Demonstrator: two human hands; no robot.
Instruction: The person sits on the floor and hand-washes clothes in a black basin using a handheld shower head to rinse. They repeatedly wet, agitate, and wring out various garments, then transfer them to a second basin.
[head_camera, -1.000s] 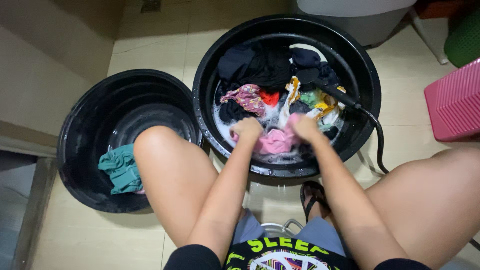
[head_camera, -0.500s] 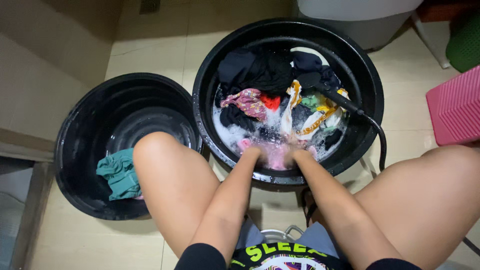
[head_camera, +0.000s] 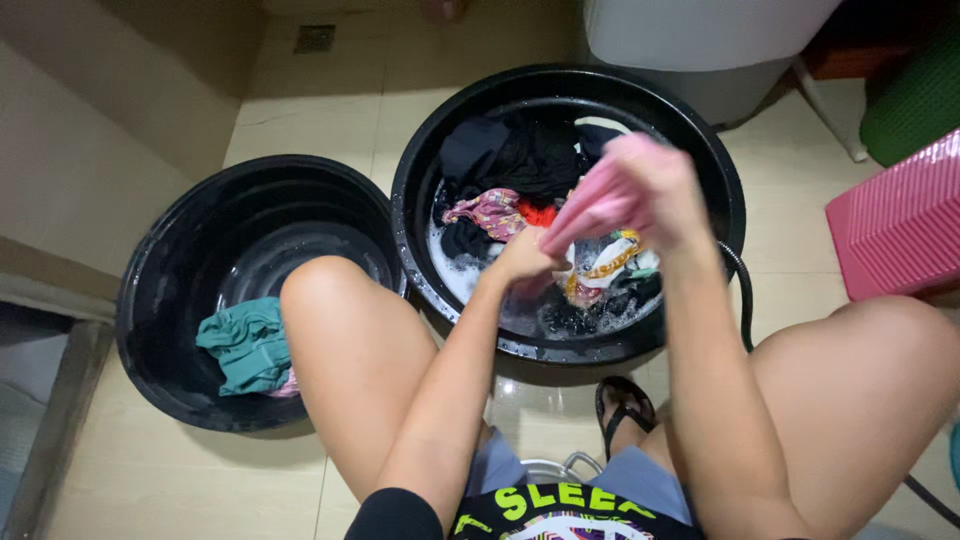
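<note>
A pink garment (head_camera: 598, 205) is stretched between both my hands above the right black basin (head_camera: 420, 160). My right hand (head_camera: 660, 190) is raised and grips its upper end. My left hand (head_camera: 522, 258) holds the lower end, close to the soapy water. The basin holds suds and several wet clothes: dark ones (head_camera: 510, 150) at the back, a patterned pink piece (head_camera: 490, 212), a yellow-and-white piece (head_camera: 610, 262). A black hose (head_camera: 742, 290) runs over the basin's right rim; its head is hidden behind my right hand.
The left black basin (head_camera: 180, 240) holds a teal garment (head_camera: 245, 345). My bare knees flank the basins. A pink ribbed bin (head_camera: 890, 225) stands at the right, a white tub (head_camera: 700, 40) behind, a green basket (head_camera: 920, 95) at the top right. A sandal (head_camera: 625, 405) shows on the tiled floor.
Both hands came up out of the suds with the pink garment; the right hand rose high and the cloth is now pulled taut between them.
</note>
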